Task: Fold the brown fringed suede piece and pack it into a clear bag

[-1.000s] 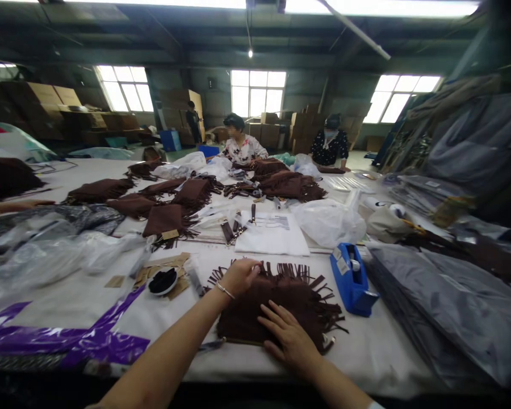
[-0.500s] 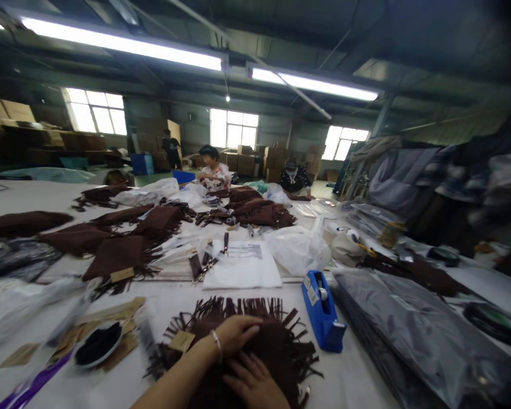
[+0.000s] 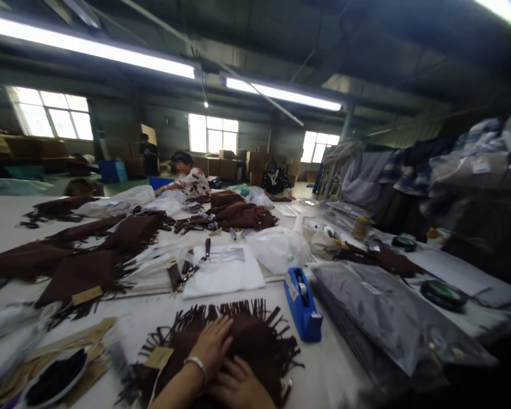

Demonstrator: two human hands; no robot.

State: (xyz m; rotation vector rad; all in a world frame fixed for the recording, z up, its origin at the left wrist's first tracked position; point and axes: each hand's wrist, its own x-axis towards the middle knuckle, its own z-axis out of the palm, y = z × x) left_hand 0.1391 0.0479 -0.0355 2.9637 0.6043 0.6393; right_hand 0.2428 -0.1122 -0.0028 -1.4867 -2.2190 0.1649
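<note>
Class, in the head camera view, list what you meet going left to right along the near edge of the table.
Dish of black material → tan tag → left hand on the brown fringed piece → blue tape dispenser → grey plastic-wrapped bundle.

The right hand [image 3: 238, 387] is cut off at the wrist by the bottom edge, and both hands cover part of the fringed brown piece [image 3: 255, 341]. The bagged garments [image 3: 387, 318] at the right blur.
</note>
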